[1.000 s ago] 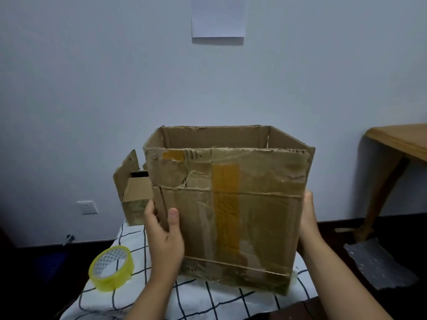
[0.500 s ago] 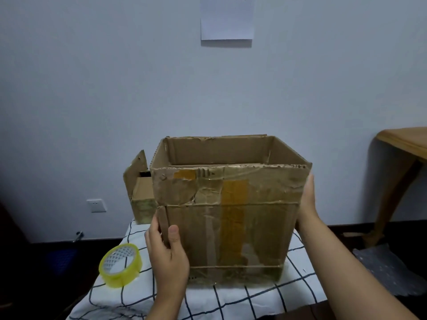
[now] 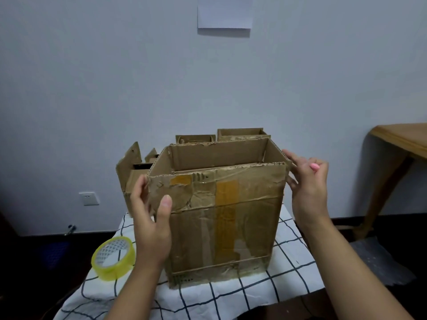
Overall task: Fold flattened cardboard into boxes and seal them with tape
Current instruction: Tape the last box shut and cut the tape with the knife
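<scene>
Cardboard box [image 3: 221,218]: brown, glossy clear tape patches, darker orange-brown strip [image 3: 227,204] down front, small orange patch upper left.
Smaller boxes behind [image 3: 240,134]: same brown.
Tape roll [image 3: 113,257]: translucent yellow-green, white core, triangle pattern inside.
Cloth [image 3: 231,301]: white, thin dark grid lines.
Wall [image 3: 115,77]: pale blue-grey; paper sheet [image 3: 224,13] white; socket [image 3: 89,198] white.
Side table [image 3: 402,140]: light wood.
Right hand [image 3: 307,188]: pink nail visible.

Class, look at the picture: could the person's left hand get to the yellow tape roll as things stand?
Probably yes. The tape roll lies on the checked cloth just left of the left hand, on the near side of the box, nothing between.
</scene>
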{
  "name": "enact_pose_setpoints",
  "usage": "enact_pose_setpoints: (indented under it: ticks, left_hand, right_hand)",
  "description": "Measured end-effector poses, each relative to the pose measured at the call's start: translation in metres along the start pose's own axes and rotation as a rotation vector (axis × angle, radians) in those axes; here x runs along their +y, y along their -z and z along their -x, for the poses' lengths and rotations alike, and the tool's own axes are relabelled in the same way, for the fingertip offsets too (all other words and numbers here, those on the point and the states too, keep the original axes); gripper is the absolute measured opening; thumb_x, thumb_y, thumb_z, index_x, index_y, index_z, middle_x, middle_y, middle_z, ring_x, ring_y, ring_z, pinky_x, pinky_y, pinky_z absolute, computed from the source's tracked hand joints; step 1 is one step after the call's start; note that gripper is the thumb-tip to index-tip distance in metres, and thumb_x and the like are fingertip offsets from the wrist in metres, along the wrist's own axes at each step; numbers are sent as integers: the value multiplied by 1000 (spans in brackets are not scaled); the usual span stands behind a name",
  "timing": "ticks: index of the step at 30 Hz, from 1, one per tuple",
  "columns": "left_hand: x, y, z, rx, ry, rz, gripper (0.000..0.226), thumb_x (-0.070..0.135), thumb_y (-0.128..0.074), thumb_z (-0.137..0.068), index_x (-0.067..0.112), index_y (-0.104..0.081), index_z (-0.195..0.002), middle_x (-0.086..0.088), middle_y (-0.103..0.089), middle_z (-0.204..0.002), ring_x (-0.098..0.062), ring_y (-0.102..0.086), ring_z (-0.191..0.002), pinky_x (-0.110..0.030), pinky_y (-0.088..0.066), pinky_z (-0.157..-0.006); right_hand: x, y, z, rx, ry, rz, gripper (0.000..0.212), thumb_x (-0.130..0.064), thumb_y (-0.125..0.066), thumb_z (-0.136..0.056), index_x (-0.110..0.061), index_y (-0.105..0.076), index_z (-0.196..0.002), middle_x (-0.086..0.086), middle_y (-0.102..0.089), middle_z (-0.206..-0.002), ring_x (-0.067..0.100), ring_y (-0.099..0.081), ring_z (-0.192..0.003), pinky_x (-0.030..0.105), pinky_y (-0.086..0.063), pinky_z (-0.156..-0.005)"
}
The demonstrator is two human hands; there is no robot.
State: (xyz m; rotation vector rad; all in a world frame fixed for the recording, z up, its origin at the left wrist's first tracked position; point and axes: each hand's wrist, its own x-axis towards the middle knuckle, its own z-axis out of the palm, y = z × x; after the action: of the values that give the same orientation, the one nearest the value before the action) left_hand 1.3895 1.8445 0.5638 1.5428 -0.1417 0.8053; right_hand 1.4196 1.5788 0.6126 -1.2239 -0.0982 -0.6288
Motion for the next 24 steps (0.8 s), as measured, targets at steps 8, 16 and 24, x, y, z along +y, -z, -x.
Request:
enact_pose_setpoints:
  ticks: [8, 16, 24]
  left_hand:
    - [12, 0, -8, -130, 43, -7, 48, 44, -62, -92, 47, -39, -134, 21, -55, -131, 7, -55, -118, -18, -49, -96]
    - [15, -2, -9, -154, 186, -29, 24, 49, -57, -81, 32, -62, -97, 26, -70, -93, 8, -64, -90, -25, -50, -80]
    - [19, -3, -15, -130, 192, -126, 61, 61, -47, -84, 3, -64, -93, -19, -69, -93, -26, -66, -84, -49, -55, -79]
  right_hand:
    - [3, -5, 19, -203, 129, 273, 50, -38, -75, -78, -28, -28, -89, -16, -49, -143, -4, -59, -97, 24, -46, -94]
    - [11, -3, 23, -191, 83, 467, 45, -27, -74, -81, -26, -32, -98, -7, -42, -88, -1, -49, -77, 9, -42, -64]
    - [12, -8, 22, -88, 88, 516, 44, -26, -69, -89, -20, -29, -107, -8, -45, -88, -1, -52, -70, 8, -42, -59]
